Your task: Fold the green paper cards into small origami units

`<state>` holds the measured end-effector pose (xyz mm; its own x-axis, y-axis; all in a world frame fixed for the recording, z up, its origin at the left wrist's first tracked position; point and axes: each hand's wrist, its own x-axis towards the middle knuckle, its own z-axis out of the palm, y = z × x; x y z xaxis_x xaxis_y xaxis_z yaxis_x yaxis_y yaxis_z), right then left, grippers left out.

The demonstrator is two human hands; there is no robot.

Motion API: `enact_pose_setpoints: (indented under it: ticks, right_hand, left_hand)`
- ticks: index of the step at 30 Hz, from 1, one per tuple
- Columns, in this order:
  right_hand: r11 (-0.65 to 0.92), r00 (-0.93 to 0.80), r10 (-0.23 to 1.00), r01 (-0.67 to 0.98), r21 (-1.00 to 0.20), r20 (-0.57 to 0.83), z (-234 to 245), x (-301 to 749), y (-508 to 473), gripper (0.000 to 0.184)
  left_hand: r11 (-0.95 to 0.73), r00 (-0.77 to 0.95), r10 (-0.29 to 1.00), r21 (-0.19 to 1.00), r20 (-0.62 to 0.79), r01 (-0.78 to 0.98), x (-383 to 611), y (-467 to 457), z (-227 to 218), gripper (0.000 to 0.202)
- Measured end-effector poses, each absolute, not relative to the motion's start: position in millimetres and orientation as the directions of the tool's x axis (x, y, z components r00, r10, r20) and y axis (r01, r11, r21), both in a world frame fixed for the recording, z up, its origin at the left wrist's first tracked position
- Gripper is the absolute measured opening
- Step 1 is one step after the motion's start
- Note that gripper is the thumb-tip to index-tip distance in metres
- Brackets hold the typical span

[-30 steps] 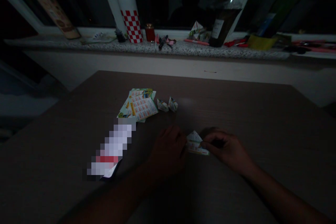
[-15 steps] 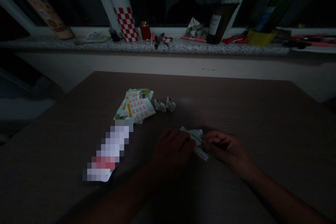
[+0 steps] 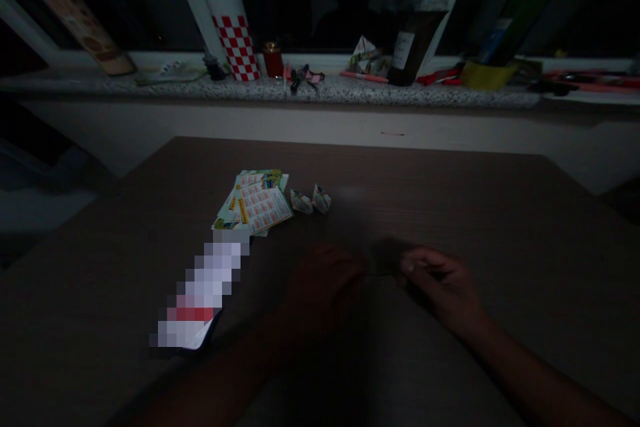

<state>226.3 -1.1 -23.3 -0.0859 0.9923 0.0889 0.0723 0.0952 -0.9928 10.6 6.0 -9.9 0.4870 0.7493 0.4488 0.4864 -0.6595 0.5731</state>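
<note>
In the dim head view, a printed slip of paper (image 3: 383,273) spans the gap between my hands. It is seen nearly edge-on, dark and blurred, so its folds do not show. My right hand (image 3: 443,280) pinches its right end between thumb and fingers. My left hand (image 3: 327,283) lies in shadow at the other end, its curled fingertips at the paper; their exact grip is hard to see. Two small folded paper pieces (image 3: 311,201) stand side by side beyond my left hand. Left of them a fanned pile of printed slips (image 3: 263,207) lies on the table.
A phone (image 3: 203,297) with a blurred-out screen lies left of my left arm on the brown table (image 3: 450,193). Behind it runs a speckled windowsill (image 3: 340,89) with a red-and-white checkered bottle (image 3: 239,43), a dark labelled bottle (image 3: 407,47), a red jar (image 3: 273,60) and a yellow holder (image 3: 487,73).
The paper has turned from lying face-up to nearly edge-on between my hands. My right hand has moved slightly right, and its thumb shows more. The view has shifted slightly.
</note>
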Motion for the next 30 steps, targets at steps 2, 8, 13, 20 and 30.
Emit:
enact_pose_setpoints:
  ticks: [2,8,13,20,30]
  right_hand:
    - [0.097,-0.052,0.994,0.087,-0.991,0.092,-23.8,228.3,0.0,0.025]
    - [0.048,-0.233,0.971,-0.01,-0.999,0.049,-20.7,221.8,0.3,0.025]
    - [0.047,-0.159,0.987,0.084,-0.995,0.034,-18.0,210.3,-2.1,0.012]
    - [-0.059,-0.273,0.961,-0.026,-0.998,-0.05,-22.1,208.9,-2.7,0.02]
    - [-0.288,-0.442,0.878,-0.184,-0.94,-0.182,-27.0,212.8,0.5,0.019]
  left_hand:
    - [-0.374,0.461,0.873,0.823,0.157,0.429,11.7,3.5,-9.1,0.021]
    - [0.239,0.512,0.828,0.97,-0.228,0.046,12.7,1.9,-17.8,0.033]
    - [0.098,0.485,0.851,0.968,-0.202,0.23,15.0,-0.1,-17.8,0.031]
    - [0.103,0.413,0.899,0.987,-0.146,0.126,22.1,1.3,-16.9,0.031]
    - [0.327,0.536,0.813,0.94,-0.228,-0.096,23.5,3.6,-20.7,0.034]
